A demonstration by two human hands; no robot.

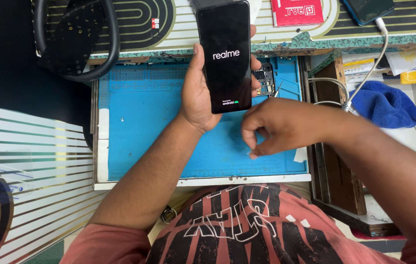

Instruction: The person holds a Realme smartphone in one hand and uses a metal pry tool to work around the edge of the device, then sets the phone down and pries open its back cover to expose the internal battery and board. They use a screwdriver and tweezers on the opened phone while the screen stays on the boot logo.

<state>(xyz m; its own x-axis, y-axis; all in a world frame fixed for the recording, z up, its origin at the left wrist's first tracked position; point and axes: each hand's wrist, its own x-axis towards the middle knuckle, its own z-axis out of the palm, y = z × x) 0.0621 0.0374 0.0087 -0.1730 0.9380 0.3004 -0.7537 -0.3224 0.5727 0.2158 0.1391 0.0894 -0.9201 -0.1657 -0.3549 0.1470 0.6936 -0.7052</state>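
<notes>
A: Where is the smartphone (226, 55) now, and which hand has it?

B: The left hand (199, 93) holds it, above the blue repair mat (144, 132). The phone stands upright in the view: its long axis goes from the person's body toward the far edge of the bench. The palm is behind the lower left part, the thumb lies along the left edge, and some fingertips show at the right edge. So the grip is closed around the phone's lower half.

A: And the right hand (286, 128)?

B: It is lower and to the right of the phone, near but not touching it. The fingers are curled and pinched together, with the tips pointing down at the mat. I cannot tell if something small is between them. From this hand the phone lies up and to the left.

A: How does the phone look?

B: It is a black slab with a glossy front. The screen is dark, with a white logo in the middle and small marks near the bottom, so it seems to be powered on.

A: What else is around?

B: A small circuit board (265, 78) lies on the mat just to the right of the phone. A blue cloth (386, 105) and a white cable (369, 73) are farther right, and a black ring-shaped lamp (76, 36) is at the upper left.
</notes>
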